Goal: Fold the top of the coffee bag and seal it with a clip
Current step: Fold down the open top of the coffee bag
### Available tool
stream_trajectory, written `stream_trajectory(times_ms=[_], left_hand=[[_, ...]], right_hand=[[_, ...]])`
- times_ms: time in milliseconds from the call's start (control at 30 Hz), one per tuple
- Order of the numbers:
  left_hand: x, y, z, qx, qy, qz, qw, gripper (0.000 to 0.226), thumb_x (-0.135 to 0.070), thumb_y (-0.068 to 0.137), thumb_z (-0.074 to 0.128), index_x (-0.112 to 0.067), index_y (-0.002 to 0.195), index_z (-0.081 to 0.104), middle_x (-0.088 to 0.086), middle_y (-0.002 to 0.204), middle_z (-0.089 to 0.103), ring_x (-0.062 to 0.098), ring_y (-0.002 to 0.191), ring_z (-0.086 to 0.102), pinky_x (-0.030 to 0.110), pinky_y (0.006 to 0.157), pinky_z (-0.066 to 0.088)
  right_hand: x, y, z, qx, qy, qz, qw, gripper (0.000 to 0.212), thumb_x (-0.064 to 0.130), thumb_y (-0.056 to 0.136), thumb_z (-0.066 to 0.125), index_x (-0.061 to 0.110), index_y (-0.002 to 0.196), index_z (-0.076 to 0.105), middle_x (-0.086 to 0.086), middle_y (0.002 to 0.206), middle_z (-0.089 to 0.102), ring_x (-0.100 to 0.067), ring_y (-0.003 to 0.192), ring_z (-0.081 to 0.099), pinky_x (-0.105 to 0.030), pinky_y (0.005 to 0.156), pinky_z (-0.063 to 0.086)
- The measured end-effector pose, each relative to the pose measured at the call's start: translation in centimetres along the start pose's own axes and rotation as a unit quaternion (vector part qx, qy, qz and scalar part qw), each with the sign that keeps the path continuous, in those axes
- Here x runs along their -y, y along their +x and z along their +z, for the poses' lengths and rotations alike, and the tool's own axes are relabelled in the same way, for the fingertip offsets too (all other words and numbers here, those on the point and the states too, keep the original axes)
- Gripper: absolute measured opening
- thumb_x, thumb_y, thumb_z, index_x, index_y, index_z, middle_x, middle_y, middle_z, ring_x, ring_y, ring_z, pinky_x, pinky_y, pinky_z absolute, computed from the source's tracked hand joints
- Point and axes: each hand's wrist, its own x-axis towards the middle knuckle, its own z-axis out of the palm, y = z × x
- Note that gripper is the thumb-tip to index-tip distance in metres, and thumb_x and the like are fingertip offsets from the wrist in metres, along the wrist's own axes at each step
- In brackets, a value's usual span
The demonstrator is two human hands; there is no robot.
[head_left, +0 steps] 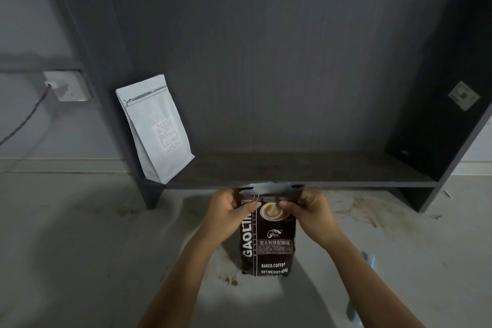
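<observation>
Coffee bag [267, 237]: dark brown printed pouch, marked "BAKED.COFFEE", standing upright on the pale, stained floor [80, 234] just in front of the low shelf [292, 168]. Top flap silver-lined, with a dark notch at each upper corner, reaching up to the shelf's front edge.

Holding: left hand [229, 210] closed on the upper left edge, thumb laid across the front panel; right hand [310, 210] closed on the upper right edge, thumb likewise on the front. Thumbs nearly meet above the printed cup. Fold appears begun or about to begin; no crease can be confirmed.

Handling (judged): body looks full and fairly firm, so moderately heavy and stable on its base; the film above the fill line is thin, pliable and probably slick. Best taken at both top corners, pinched flat, and rolled down evenly to avoid a skewed crease.

Clip: none identified with certainty. A pale blue object [368, 259] lies on the floor beside the right forearm, partly hidden; whether it is the clip cannot be told.

Nearby: white pouch [157, 128], sealed, leaning at the shelf's left end, well apart.
</observation>
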Motion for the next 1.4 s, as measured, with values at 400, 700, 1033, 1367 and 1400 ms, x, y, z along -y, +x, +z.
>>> stream_trajectory(times_ms=[400,700,1033,1367,1400], left_hand=[[-1.4,0.0,-1.6,0.105,-0.164,-0.044,0.980,0.069,-0.074,0.070,0.048,-0.012,0.087,0.073,0.003,0.117,0.069,0.018,0.114,0.060,0.028,0.093,0.051],[-0.8,-0.1,-1.3,0.131,-0.086,-0.077,0.985,0.031,-0.030,0.076,0.065,-0.030,0.107,0.061,-0.005,0.119,0.066,0.009,0.112,0.060,0.022,0.087,0.049],[0.4,-0.9,-0.8,0.095,-0.038,-0.138,0.985,0.049,0.006,0.077,0.064,-0.024,0.110,0.046,-0.004,0.100,0.064,0.002,0.084,0.065,0.017,0.071,0.051],[1.8,-1.2,1.0,-0.052,0.052,-0.082,0.994,0.028,-0.004,0.067,0.078,-0.028,0.073,0.063,0.000,0.076,0.073,0.017,0.073,0.071,0.036,0.072,0.057],[1.8,-1.3,1.1,-0.059,0.057,-0.082,0.993,0.029,-0.003,0.067,0.077,-0.027,0.071,0.063,-0.001,0.074,0.073,0.016,0.070,0.071,0.034,0.069,0.057]], right_hand=[[1.3,0.0,-1.9,0.050,0.162,0.066,0.983,0.061,0.066,0.068,0.056,0.010,0.086,0.071,-0.006,0.114,0.069,-0.021,0.114,0.058,-0.032,0.091,0.045],[0.8,-0.8,-2.7,0.118,0.103,0.097,0.983,0.067,0.003,0.070,0.060,0.034,0.128,0.048,-0.005,0.133,0.055,-0.014,0.125,0.048,-0.033,0.095,0.043],[-0.6,-1.0,-1.8,0.068,-0.023,0.161,0.984,0.077,-0.012,0.070,0.067,0.032,0.128,0.043,-0.010,0.099,0.067,-0.018,0.097,0.064,-0.034,0.084,0.052],[-1.8,-0.7,-1.2,-0.012,-0.113,0.139,0.984,0.016,-0.003,0.075,0.067,-0.009,0.067,0.053,-0.014,0.069,0.063,-0.018,0.066,0.060,-0.025,0.060,0.050],[-2.3,-0.7,-1.1,-0.028,-0.120,0.138,0.983,0.024,-0.002,0.075,0.067,-0.008,0.062,0.048,-0.017,0.066,0.058,-0.021,0.064,0.055,-0.031,0.060,0.046]])
